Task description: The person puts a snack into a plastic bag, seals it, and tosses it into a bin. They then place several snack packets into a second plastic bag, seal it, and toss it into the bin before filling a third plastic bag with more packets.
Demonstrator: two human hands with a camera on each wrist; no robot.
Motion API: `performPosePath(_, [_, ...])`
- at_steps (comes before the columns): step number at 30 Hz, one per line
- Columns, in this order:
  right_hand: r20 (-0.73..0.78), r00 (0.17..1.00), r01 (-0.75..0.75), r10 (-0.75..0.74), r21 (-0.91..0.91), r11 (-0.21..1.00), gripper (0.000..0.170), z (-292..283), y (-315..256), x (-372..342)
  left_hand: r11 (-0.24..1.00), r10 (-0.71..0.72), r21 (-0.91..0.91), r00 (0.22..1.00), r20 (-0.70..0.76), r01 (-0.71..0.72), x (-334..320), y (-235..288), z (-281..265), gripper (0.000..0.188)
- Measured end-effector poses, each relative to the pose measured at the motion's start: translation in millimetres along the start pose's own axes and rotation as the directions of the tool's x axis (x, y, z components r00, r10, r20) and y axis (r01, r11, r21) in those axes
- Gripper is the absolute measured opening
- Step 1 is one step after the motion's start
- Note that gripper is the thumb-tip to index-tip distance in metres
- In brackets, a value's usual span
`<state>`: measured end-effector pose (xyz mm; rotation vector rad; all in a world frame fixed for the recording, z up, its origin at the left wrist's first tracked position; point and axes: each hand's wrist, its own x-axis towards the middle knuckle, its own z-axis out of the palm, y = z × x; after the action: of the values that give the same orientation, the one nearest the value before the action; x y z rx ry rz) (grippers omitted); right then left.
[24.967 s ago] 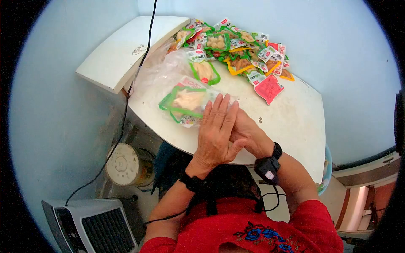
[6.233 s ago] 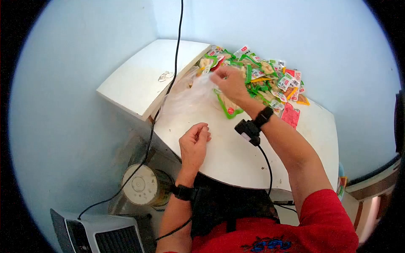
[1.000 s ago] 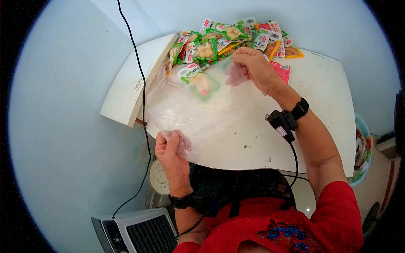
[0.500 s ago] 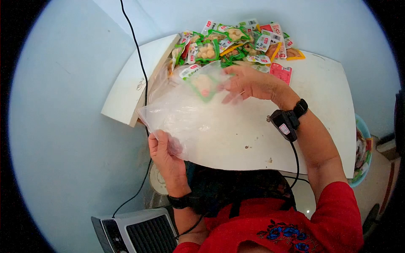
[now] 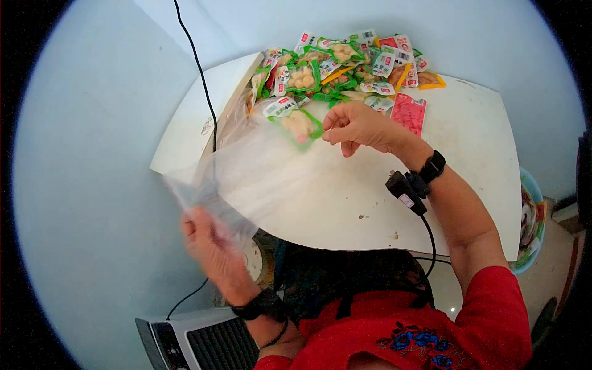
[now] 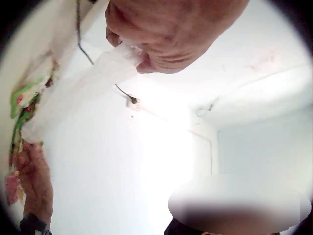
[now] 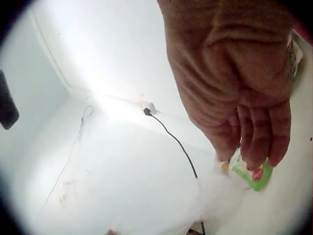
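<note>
A thin, clear plastic bag (image 5: 246,176) stretches between my two hands, blurred over the table's left part. My left hand (image 5: 209,243) grips one end of it past the table's front left edge. In the left wrist view, the bag (image 6: 88,78) runs from the left fingers across to the right hand (image 6: 35,178). My right hand (image 5: 364,126) pinches the other end with thumb and fingertips, low over the table. Just left of those fingertips a green-edged food packet (image 5: 300,125) lies on the table, partly seen through the film.
Behind the hands, a heap of sealed snack packets (image 5: 339,68) covers the back of the white table (image 5: 382,197). A red packet (image 5: 408,114) lies beside the right wrist. A raised white board (image 5: 197,117), a hanging black cable (image 5: 196,55) and an air cooler (image 5: 203,339) are on the left.
The left hand has moved left and off the table edge with the bag, drawing it out. The right hand, loosely spread half a second ago, now has its fingertips together near the green-edged packet.
</note>
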<state>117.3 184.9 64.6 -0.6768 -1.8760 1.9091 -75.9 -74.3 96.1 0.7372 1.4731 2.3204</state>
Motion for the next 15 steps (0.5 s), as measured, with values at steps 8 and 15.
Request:
performPosePath(8, [0.101,0.994,0.041,-0.048,0.067,0.997,0.029,13,-15,-4,0.576,0.528,0.611,0.818,0.229,-0.543,-41,42,40,0.014])
performPosePath(15, [0.191,0.982,-0.033,0.003,0.154,0.988,0.046,17,-10,-4,0.268,0.284,0.746,0.79,0.543,-0.609,-45,-40,81,0.016])
